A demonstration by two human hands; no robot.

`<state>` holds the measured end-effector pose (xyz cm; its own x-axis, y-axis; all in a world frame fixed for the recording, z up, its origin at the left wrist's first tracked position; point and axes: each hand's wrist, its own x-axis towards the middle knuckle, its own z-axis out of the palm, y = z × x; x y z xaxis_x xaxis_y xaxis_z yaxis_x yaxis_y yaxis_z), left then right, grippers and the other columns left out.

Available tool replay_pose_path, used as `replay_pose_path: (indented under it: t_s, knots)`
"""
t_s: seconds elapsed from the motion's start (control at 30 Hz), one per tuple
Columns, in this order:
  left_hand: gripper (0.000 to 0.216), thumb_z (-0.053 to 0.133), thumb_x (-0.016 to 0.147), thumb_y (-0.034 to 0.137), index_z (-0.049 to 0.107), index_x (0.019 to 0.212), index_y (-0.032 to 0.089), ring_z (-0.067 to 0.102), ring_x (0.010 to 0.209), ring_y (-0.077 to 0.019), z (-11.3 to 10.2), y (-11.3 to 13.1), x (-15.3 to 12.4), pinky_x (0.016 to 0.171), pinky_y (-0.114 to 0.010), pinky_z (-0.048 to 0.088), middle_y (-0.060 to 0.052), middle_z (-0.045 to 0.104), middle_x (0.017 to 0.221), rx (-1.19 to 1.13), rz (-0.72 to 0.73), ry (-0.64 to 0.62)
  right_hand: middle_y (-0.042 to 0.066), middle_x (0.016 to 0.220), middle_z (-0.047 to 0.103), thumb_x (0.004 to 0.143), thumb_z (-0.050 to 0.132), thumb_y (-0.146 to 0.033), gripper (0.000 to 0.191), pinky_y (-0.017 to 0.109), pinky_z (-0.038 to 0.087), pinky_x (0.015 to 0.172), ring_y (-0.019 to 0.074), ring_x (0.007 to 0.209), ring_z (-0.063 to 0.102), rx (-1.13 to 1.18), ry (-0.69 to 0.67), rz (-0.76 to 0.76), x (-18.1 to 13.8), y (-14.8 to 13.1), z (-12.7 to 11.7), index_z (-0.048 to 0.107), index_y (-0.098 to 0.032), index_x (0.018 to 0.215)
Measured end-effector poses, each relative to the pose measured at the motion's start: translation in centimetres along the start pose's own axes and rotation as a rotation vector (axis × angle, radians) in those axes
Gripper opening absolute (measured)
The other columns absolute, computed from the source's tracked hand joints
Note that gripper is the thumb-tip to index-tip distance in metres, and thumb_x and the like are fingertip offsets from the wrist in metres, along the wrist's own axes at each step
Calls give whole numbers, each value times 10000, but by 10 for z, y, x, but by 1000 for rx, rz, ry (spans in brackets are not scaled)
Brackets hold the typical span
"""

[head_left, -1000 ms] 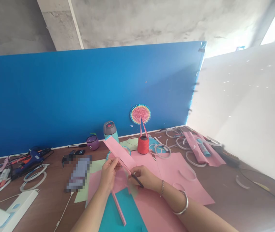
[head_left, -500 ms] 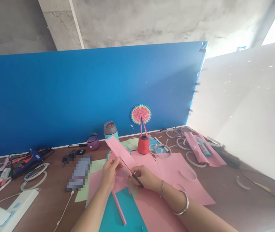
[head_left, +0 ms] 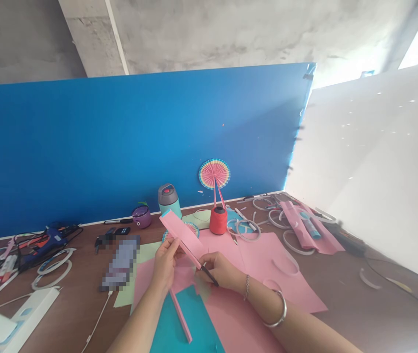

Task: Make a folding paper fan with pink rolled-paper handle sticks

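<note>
My left hand (head_left: 165,262) pinches a pink paper strip (head_left: 182,230) with a blue end, tilted up to the left. My right hand (head_left: 223,269) grips scissors (head_left: 209,275) by their dark handles; the blades lie along the strip's lower edge, partly hidden by paper and fingers. Below my left hand, a narrow folded pink strip (head_left: 181,316) rests on a teal sheet (head_left: 197,323). Pink sheets (head_left: 268,260) spread under and beside my right hand. Behind the held strip, a pleated paper rosette (head_left: 193,227) is partly covered.
A red thread spool (head_left: 218,221) stands before a round paper fan (head_left: 214,174). A teal-grey bottle (head_left: 168,200) and purple pot (head_left: 142,216) stand at the back. At left are a blue glue gun (head_left: 49,242), a blurred phone (head_left: 121,262) and a power strip (head_left: 28,318).
The held paper's upper right edge has shifted slightly down and left, and its blue end has dipped a little. Both hands stay nearly in place, with the scissors still at the paper.
</note>
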<state>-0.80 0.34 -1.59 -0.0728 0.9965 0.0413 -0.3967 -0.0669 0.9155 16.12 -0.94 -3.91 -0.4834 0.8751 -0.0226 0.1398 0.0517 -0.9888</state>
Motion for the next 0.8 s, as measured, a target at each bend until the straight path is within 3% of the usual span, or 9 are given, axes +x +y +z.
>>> replay_pose_path:
  t_s: [0.33, 0.8]
  knots:
    - [276, 748, 650, 393, 645, 707, 144, 528, 588, -101, -4, -1, 4, 581, -223, 429, 9, 599, 630, -44, 20, 43, -68, 435, 487, 637, 588, -210, 73, 174, 297, 356, 69, 365, 417, -10, 0, 25, -3, -9, 0, 613, -162, 687]
    - [260, 730, 672, 386, 647, 675, 139, 544, 591, -115, -4, -2, 2, 592, -243, 445, -10, 606, 631, -6, 18, -6, -82, 445, 496, 623, 588, -166, 110, 153, 293, 353, 53, 358, 413, -37, -30, 3, -4, -6, -2, 606, -165, 732]
